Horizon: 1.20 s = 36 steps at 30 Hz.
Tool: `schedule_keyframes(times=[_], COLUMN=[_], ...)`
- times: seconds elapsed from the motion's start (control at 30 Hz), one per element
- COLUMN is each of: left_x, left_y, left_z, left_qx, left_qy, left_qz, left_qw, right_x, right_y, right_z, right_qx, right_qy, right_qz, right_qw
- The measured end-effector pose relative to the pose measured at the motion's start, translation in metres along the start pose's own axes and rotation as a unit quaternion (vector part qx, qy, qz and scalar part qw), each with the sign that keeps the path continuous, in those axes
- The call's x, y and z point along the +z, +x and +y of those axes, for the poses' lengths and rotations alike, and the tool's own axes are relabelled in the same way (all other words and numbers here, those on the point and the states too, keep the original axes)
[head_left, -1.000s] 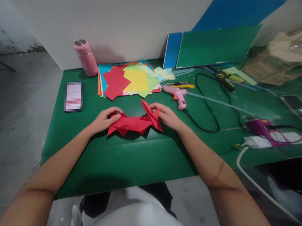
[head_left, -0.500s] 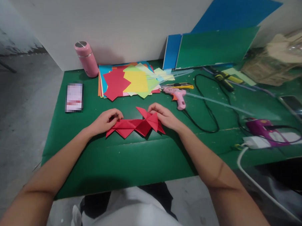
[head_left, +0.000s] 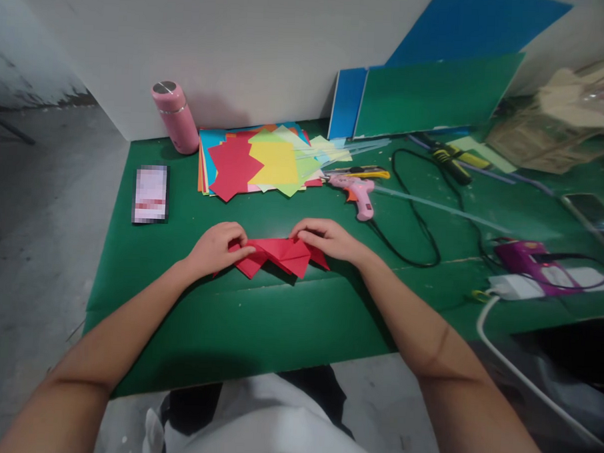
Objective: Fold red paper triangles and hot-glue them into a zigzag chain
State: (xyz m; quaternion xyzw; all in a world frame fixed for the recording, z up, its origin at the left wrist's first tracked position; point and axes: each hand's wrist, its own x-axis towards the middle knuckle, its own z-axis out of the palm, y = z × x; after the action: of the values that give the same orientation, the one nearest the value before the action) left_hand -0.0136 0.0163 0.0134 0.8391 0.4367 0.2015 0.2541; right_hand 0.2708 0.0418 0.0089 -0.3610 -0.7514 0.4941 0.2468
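A folded red paper [head_left: 281, 253] with pointed flaps lies across the green table [head_left: 238, 324] in front of me. My left hand [head_left: 219, 248] pinches its left end, the thumb resting along the top. At the right part of the paper my right hand [head_left: 326, 239] grips the upper edge between thumb and fingers. Behind the hands lies a stack of coloured sheets, with a red piece [head_left: 233, 167] and a yellow piece [head_left: 273, 163] on top. The pink glue gun [head_left: 356, 191] rests beyond my right hand, beside a yellow cutter [head_left: 374, 172].
A pink bottle [head_left: 176, 119] stands at the back left, near a blurred-out phone-like object [head_left: 151, 194]. To the right are a looping black cable, pliers [head_left: 452, 165], a purple device [head_left: 525, 259], a white power strip and a dark phone [head_left: 595, 212]. Boards lean on the wall.
The raised red flap near my right hand is now folded down flat. My right hand has lowered slightly and moved left along the paper. My left thumb reaches further over it.
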Motion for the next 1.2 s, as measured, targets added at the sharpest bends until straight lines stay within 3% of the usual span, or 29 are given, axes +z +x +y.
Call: schedule_keyframes(times=[0.23,0.63,0.77,0.97,1.2], left_x=[0.008,0.010,0.006,0.009,0.015], left_y=[0.002,0.001,-0.001,-0.003,-0.002], left_z=[0.000,0.002,0.003,0.012,0.027], left_qx=[-0.055,-0.056,-0.016,0.070,0.081], left_qy=[-0.050,-0.043,-0.022,0.123,0.190], left_qz=[0.039,0.033,0.031,0.034,0.023], left_qw=[0.996,0.997,0.999,0.989,0.978], right_x=[-0.003,0.004,0.006,0.009,0.010], right_y=[-0.001,-0.001,0.000,0.000,0.002], right_z=[0.001,0.004,0.005,0.003,0.000], right_qx=[-0.037,-0.068,-0.064,-0.063,-0.092], right_qy=[-0.021,-0.096,-0.111,-0.137,-0.154], right_qz=[-0.038,-0.032,-0.017,-0.008,-0.008], right_qw=[0.998,0.993,0.992,0.988,0.984])
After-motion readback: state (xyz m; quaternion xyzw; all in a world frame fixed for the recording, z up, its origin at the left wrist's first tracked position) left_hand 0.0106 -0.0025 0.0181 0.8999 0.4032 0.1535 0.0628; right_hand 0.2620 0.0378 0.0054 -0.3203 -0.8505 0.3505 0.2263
